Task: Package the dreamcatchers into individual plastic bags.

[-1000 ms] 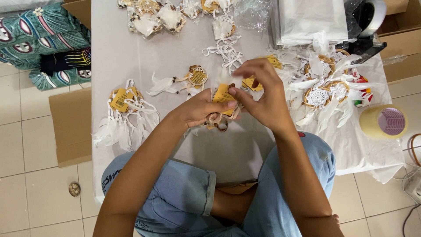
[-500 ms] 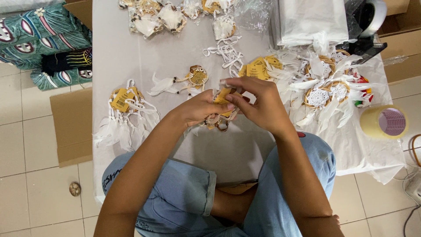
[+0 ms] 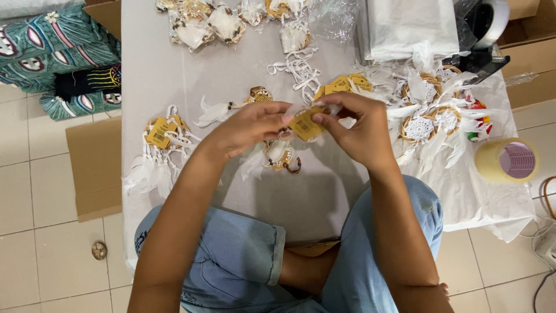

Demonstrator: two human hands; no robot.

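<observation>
Small yellow card tag (image 3: 306, 123) pinched between left hand (image 3: 255, 128) and right hand (image 3: 353, 130), fingertips closed on it. Small woven dreamcatcher with white feathers (image 3: 278, 155) hanging below, raised clear of white sheet (image 3: 168, 75) for easier handling.

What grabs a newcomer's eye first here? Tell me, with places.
At centre, the left hand and right hand pinch a yellow tag above a small dreamcatcher. More white feathered dreamcatchers are heaped at right, a tape roll beyond them, and patterned fabric lies top left.
</observation>
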